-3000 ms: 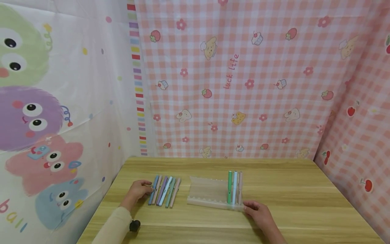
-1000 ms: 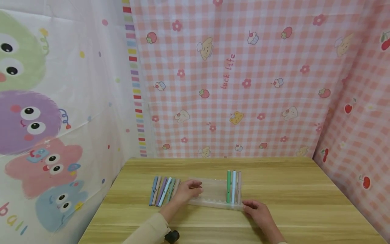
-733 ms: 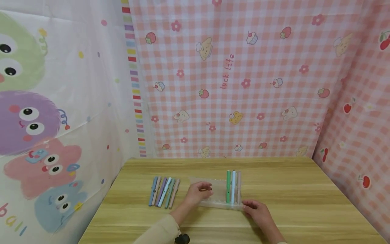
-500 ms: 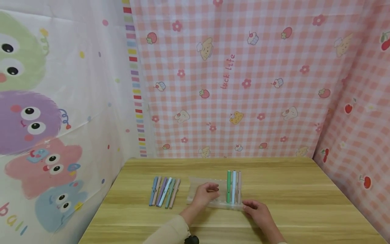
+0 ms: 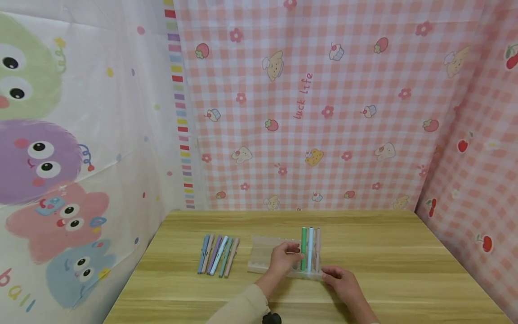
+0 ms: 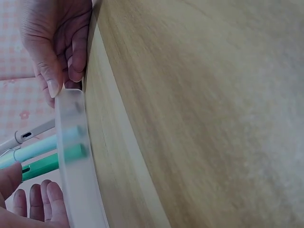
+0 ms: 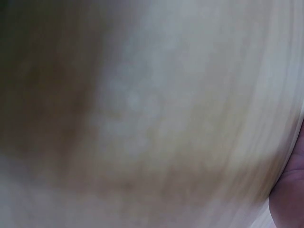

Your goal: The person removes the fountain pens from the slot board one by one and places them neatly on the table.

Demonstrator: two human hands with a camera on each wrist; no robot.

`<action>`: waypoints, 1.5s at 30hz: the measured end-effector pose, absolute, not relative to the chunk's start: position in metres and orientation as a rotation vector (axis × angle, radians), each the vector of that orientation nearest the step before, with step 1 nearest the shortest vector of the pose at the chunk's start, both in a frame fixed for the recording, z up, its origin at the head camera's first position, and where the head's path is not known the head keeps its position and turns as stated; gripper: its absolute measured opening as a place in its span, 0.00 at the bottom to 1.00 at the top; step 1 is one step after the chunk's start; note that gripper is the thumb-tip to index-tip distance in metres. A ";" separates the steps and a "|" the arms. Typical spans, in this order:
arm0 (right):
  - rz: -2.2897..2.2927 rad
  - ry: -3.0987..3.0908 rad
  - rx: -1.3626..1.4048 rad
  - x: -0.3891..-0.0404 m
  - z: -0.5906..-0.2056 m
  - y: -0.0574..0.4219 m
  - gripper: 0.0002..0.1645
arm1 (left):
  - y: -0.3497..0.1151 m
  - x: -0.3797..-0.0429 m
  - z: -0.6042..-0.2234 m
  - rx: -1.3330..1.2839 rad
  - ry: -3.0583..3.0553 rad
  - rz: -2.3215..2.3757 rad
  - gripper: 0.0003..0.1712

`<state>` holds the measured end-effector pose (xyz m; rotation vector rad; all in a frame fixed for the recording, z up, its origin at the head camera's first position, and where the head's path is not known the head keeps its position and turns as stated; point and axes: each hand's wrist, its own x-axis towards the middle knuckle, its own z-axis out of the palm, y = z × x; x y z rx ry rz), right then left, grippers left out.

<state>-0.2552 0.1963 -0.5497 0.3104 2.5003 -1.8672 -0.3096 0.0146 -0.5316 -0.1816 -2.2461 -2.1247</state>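
Note:
A translucent plastic pen holder with a notched front strip lies in the middle of the table. Three pens lie side by side in its right end: a green pen, a light blue pen and a pinkish-beige pen. My left hand is over the holder, its loosely bent fingers close beside the green pen. The left wrist view shows the thumb at that pen; contact is unclear. With thumb and fingers, my right hand pinches the holder's right end. The right wrist view shows mostly blurred wood.
Left of the holder, several pens in blue, beige, purple, light blue, green and pink lie in a slanted row on the wooden table. A pink checked cloth hangs behind, and a white printed cloth at the left.
My left hand has moved right, from the loose row of pens across the holder to the green pen. My right hand keeps its place at the holder's end.

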 end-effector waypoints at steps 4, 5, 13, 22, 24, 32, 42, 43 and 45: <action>-1.870 2.510 0.301 -0.255 -0.550 0.196 0.12 | 0.018 -0.312 -0.533 -0.202 -2.240 -2.110 0.14; -1.870 2.513 0.301 -0.255 -0.550 0.195 0.12 | 0.018 -0.312 -0.533 -0.204 -2.238 -2.112 0.14; -1.854 2.516 0.305 -0.255 -0.551 0.194 0.12 | 0.021 -0.313 -0.534 -0.187 -2.280 -2.078 0.13; -1.838 2.517 0.302 -0.255 -0.550 0.194 0.12 | 0.021 -0.311 -0.532 -0.141 -2.316 -2.045 0.11; -1.841 2.520 0.297 -0.254 -0.550 0.194 0.12 | 0.020 -0.310 -0.532 -0.141 -2.313 -2.049 0.11; -1.835 2.527 0.293 -0.254 -0.549 0.196 0.11 | 0.008 -0.311 -0.521 -0.211 -2.244 -2.123 0.10; -1.868 2.522 0.271 -0.253 -0.548 0.196 0.12 | -0.037 -0.324 -0.509 -0.165 -2.155 -2.241 0.22; -1.876 2.519 0.274 -0.253 -0.548 0.196 0.11 | -0.043 -0.325 -0.509 -0.156 -2.157 -2.238 0.23; -1.885 2.516 0.274 -0.253 -0.548 0.196 0.11 | -0.056 -0.327 -0.508 -0.135 -2.143 -2.247 0.23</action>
